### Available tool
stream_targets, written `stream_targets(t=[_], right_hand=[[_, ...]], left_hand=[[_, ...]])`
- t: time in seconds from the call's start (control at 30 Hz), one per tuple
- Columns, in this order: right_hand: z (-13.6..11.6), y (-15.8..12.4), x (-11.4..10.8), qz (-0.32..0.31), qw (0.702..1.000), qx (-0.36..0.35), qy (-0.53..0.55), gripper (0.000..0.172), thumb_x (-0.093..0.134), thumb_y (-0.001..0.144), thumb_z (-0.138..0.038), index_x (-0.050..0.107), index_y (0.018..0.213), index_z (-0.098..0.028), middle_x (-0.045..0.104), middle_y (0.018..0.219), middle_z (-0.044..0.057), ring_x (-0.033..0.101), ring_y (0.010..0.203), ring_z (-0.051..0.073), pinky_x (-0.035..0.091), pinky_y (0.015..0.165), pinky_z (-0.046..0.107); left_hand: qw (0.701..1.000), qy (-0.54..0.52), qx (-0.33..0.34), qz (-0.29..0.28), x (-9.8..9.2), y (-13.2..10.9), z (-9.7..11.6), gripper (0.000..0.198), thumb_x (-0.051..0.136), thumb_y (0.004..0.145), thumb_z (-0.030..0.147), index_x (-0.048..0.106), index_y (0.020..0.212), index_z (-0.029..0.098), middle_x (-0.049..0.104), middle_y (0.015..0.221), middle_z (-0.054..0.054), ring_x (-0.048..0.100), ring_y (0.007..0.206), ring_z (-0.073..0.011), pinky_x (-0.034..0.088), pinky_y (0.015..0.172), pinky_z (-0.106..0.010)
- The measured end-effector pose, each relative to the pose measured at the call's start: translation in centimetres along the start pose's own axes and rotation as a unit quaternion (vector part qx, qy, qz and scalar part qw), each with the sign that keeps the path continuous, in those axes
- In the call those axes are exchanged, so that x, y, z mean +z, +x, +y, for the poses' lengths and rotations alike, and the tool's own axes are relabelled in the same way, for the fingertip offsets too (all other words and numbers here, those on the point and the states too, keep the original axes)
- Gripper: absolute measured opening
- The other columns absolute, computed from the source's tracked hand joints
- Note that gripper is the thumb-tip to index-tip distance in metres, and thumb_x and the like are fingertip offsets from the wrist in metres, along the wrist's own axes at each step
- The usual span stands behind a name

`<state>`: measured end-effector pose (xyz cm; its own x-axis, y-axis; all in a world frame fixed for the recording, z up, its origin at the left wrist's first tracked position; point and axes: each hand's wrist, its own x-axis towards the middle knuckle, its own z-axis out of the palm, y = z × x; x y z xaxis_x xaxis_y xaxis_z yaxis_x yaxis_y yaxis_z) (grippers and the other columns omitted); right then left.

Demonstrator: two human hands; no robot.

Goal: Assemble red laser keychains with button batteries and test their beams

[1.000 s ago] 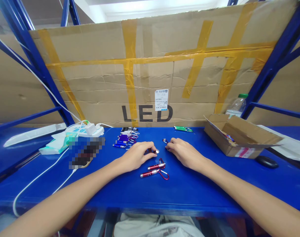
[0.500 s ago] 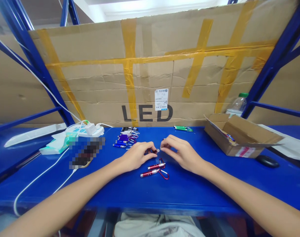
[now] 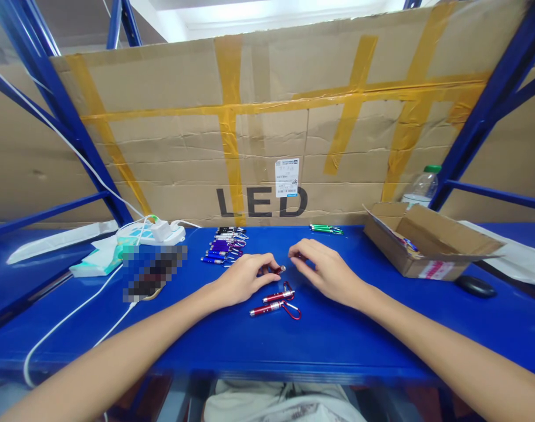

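My left hand pinches a small red flashlight, with its silver end pointing right between thumb and fingers. Just to its right, my right hand has its fingers curled. A dark red bit shows behind those fingers, too covered to name, and the two hands are a short gap apart. Below them on the blue table lie two red keychain flashlights with carabiner clips, the upper flashlight and the lower flashlight. Past my left hand, several blue, purple, silver and black keychain flashlights lie in a column.
Green keychain flashlights lie at the back. An open cardboard box stands right, beside a black mouse and a bottle. To the left are a power strip, a blurred phone and white cables. Tall cardboard walls the back.
My right hand has drawn slightly away to the right from the flashlight in my left hand, so its silver end shows more plainly. The flashlights on the table have stayed put.
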<state>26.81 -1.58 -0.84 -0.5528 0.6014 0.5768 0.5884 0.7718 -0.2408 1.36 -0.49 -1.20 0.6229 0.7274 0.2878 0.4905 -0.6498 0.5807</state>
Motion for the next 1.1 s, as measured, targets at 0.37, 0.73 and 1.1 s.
stream_targets(t=[0.37, 0.73, 1.1], right_hand=[[3.7, -1.3, 1.7, -0.162, 0.971, 0.087, -0.151, 0.055, 0.038, 0.110, -0.023, 0.043, 0.165, -0.021, 0.051, 0.164, 0.018, 0.054, 0.133, 0.042, 0.056, 0.095, 0.061], [3.0, -0.6, 0.9, -0.101, 0.984, 0.046, -0.142, 0.041, 0.042, 0.111, -0.022, 0.063, 0.146, -0.021, 0.065, 0.145, 0.018, 0.061, 0.124, 0.034, 0.055, 0.101, 0.053], [2.6, -0.3, 0.3, -0.169, 0.974, 0.042, -0.143, 0.034, 0.046, 0.109, -0.013, 0.073, 0.130, -0.020, 0.077, 0.116, 0.014, 0.066, 0.104, 0.029, 0.052, 0.091, 0.042]], left_hand=[[1.000, 0.010, -0.007, -0.005, -0.2, 0.1, 0.2, 0.015, 0.067, 0.103, 0.033, 0.072, 0.112, 0.023, 0.079, 0.107, -0.002, 0.072, 0.094, -0.0197, 0.053, 0.083, -0.030], [1.000, 0.016, -0.010, -0.006, -0.2, 0.0, 0.2, 0.013, 0.069, 0.102, 0.030, 0.073, 0.112, 0.023, 0.079, 0.106, -0.002, 0.071, 0.093, -0.0193, 0.051, 0.083, -0.029], [1.000, 0.020, -0.009, -0.008, -0.2, 0.1, 0.2, 0.014, 0.069, 0.103, 0.031, 0.074, 0.114, 0.024, 0.079, 0.107, -0.001, 0.071, 0.094, -0.0194, 0.050, 0.083, -0.030]])
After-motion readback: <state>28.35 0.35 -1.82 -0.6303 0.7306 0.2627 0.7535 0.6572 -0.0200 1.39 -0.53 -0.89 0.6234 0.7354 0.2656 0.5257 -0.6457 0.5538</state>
